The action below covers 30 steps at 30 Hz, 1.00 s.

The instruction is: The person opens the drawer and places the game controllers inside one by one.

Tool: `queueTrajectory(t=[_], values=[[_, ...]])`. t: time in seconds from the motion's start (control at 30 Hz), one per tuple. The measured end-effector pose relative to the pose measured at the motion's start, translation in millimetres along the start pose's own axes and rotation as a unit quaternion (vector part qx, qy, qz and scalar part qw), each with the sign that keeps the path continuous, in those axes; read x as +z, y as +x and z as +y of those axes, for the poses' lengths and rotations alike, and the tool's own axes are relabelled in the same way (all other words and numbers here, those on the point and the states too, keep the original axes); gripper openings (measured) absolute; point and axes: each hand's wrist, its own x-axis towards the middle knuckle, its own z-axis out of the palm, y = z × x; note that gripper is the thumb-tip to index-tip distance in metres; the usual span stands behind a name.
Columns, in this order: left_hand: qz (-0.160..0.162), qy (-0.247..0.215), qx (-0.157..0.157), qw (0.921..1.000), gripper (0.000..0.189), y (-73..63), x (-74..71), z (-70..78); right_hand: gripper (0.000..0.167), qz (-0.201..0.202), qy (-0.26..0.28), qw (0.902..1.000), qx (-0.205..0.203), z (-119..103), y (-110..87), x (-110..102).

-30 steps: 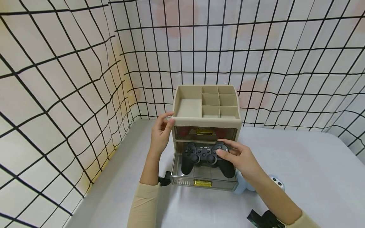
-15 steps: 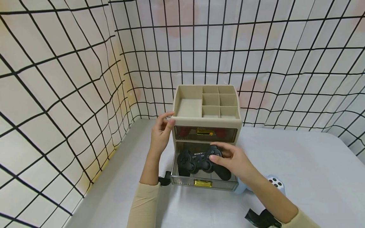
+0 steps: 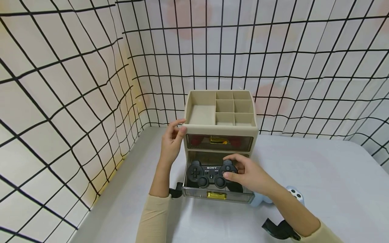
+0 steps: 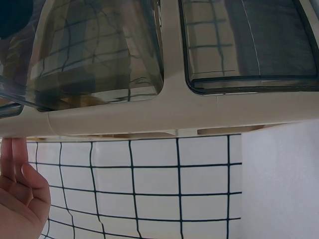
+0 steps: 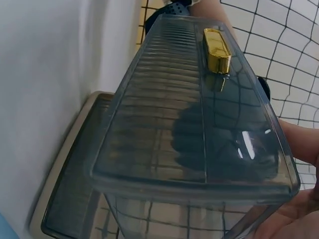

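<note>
A black Sony game controller lies level inside the pulled-out clear lower drawer of a beige desktop organizer. My right hand grips the controller's right end, thumb on top near the buttons and fingers behind. In the right wrist view, the controller shows dark through the drawer's clear wall, with part of that hand at the edge. My left hand touches the organizer's upper left front corner. The left wrist view shows its fingers extended up against the organizer's side.
The organizer's upper drawer, with red things inside, is closed. A light blue controller lies on the white table, partly behind my right forearm. White walls with a black grid stand behind and at the left.
My right hand has brought the black controller slightly left and lower into the drawer. It tilted midway and now lies level. My left hand has stayed at the organizer's corner.
</note>
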Motion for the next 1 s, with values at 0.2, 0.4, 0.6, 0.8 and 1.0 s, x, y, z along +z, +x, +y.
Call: queueTrajectory(t=[0.2,0.4,0.6,0.8,1.0], values=[[0.0,0.003,0.006,1.0,0.026,0.3,-0.7,-0.5,0.053,0.013,-0.084,0.9959,0.029,-4.7,-1.5,2.7],[-0.001,0.003,0.007,1.0,0.026,0.2,-1.0,-0.3,0.055,0.019,-0.207,0.9778,0.027,-10.0,-3.6,4.3],[-0.002,0.0,0.005,1.0,0.026,0.5,-0.7,-0.6,0.057,0.031,-0.264,0.9632,0.04,-15.5,-4.3,5.3],[0.001,-0.001,0.005,1.0,0.026,0.3,-0.2,0.2,0.056,0.039,-0.286,0.9567,0.038,-14.7,-3.7,6.3],[0.001,0.002,0.001,1.0,0.026,0.1,-0.2,1.2,0.056,0.032,-0.32,0.9463,0.032,-11.3,-2.0,10.2]])
